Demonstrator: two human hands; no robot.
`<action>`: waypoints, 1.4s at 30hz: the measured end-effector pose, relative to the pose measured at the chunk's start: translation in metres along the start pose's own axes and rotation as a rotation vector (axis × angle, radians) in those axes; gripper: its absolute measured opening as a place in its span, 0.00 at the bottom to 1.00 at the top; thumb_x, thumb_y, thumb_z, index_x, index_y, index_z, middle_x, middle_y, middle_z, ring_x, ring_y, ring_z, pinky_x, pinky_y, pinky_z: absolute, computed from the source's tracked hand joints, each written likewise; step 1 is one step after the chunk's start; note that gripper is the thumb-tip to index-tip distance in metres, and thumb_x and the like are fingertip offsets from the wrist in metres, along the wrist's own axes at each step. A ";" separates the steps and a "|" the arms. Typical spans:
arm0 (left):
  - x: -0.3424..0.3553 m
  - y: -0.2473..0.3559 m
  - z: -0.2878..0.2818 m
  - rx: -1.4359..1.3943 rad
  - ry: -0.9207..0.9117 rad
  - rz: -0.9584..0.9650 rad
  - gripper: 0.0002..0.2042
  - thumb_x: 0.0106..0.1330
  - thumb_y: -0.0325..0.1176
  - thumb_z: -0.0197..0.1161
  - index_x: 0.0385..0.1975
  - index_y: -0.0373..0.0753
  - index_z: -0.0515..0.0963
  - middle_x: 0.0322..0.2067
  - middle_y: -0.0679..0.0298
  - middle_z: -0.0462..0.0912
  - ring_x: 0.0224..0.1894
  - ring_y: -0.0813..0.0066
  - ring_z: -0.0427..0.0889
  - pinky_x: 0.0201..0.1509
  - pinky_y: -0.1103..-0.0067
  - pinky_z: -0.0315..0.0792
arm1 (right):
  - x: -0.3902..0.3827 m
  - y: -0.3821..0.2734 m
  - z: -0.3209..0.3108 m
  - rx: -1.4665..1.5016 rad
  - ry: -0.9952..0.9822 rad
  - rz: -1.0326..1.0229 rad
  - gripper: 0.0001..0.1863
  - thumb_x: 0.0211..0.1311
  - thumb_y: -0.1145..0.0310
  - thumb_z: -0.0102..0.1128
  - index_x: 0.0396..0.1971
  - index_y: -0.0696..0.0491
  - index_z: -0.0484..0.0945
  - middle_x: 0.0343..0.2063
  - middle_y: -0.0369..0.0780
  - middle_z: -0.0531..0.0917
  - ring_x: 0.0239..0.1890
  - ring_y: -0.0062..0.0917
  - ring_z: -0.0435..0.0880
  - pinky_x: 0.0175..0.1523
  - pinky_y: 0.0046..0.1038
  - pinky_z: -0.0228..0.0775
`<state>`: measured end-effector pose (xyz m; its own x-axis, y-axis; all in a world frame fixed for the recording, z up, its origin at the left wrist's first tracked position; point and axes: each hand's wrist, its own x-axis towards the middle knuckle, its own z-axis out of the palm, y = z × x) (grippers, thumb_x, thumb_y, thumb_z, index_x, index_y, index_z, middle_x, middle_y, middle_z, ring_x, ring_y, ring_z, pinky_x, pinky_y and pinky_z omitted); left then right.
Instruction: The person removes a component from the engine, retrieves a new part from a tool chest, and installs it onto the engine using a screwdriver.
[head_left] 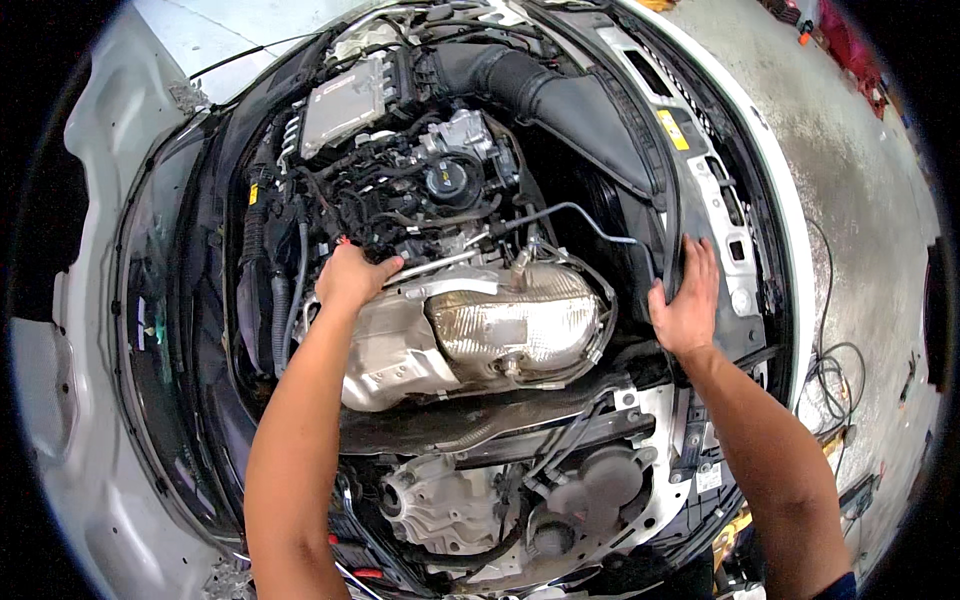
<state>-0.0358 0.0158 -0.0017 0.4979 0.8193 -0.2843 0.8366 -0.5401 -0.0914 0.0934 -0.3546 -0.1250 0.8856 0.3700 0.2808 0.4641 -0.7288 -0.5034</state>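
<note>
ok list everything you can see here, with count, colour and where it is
heat shield: one, silver-tan, centre of the engine bay
intake duct: one, black, top centre
control box: one, grey, upper left
filler cap: one, black, above the shield
thin pipe: one, silver, right of the cap
cables: a few, black, on the floor at right
left hand: one, resting on the engine by the shield's upper left
right hand: one, flat on the bay's right edge

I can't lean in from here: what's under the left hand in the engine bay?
The left hand rests at the upper edge of the silver heat shield, fingers among black hoses and a thin metal pipe. Whatever its palm covers, or its grip holds, is hidden.
</note>
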 end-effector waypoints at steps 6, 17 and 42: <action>-0.031 -0.036 -0.009 -0.520 0.181 0.165 0.22 0.58 0.50 0.65 0.28 0.32 0.81 0.21 0.59 0.81 0.26 0.71 0.79 0.33 0.74 0.71 | -0.002 0.005 0.004 -0.003 0.015 -0.028 0.37 0.47 0.68 0.59 0.59 0.62 0.59 0.56 0.54 0.66 0.64 0.49 0.57 0.69 0.45 0.46; -0.378 -0.112 0.079 -2.581 -0.616 -0.540 0.16 0.64 0.20 0.50 0.52 0.33 0.73 0.37 0.64 0.75 0.36 0.74 0.74 0.40 0.81 0.72 | -0.002 0.008 -0.014 -0.043 -0.200 -0.107 0.38 0.59 0.60 0.60 0.62 0.65 0.55 0.59 0.58 0.64 0.63 0.49 0.61 0.68 0.39 0.49; -0.466 -0.364 0.172 -0.805 0.551 -0.601 0.14 0.60 0.37 0.56 0.34 0.31 0.77 0.33 0.43 0.82 0.38 0.43 0.80 0.45 0.60 0.73 | -0.418 -0.058 -0.278 0.463 -0.498 0.077 0.19 0.58 0.78 0.56 0.51 0.60 0.69 0.40 0.40 0.79 0.32 0.19 0.77 0.38 0.20 0.71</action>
<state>-0.6114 -0.2021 0.0000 -0.1656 0.9834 0.0739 0.7775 0.0841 0.6232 -0.3092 -0.6275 0.0141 0.7679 0.6284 -0.1239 0.2610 -0.4836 -0.8355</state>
